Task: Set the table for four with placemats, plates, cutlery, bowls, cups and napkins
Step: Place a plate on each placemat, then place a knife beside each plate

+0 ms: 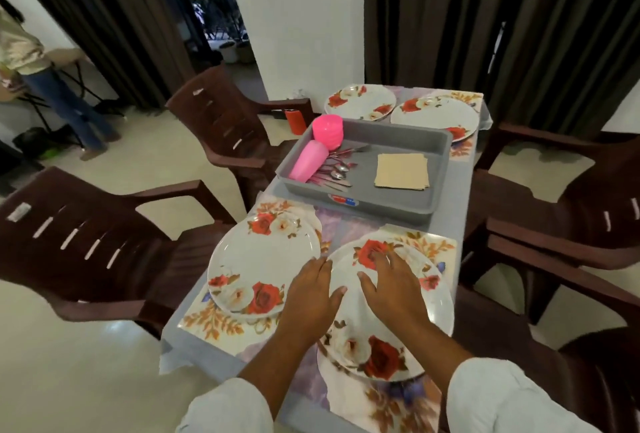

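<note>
Several floral plates lie on floral placemats: one near left (pixel 258 259), one near right (pixel 429 314), and two at the far end (pixel 360 101) (pixel 434 115). My left hand (pixel 310 297) hovers flat over the near right plate's left rim, fingers apart. My right hand (pixel 391 282) rests open on that same plate. A grey tray (pixel 394 202) in the middle holds stacked pink bowls (pixel 328 131), pink cups lying on their side (pixel 308 160), cutlery (pixel 337 169) and beige napkins (pixel 401 171).
Brown plastic chairs stand at the left (pixel 79 242) (pixel 225 120) and right (pixel 561 210) of the narrow table. A person stands at the far left (pixel 41 79). Dark curtains hang behind. An orange object (pixel 295 120) sits by the far left chair.
</note>
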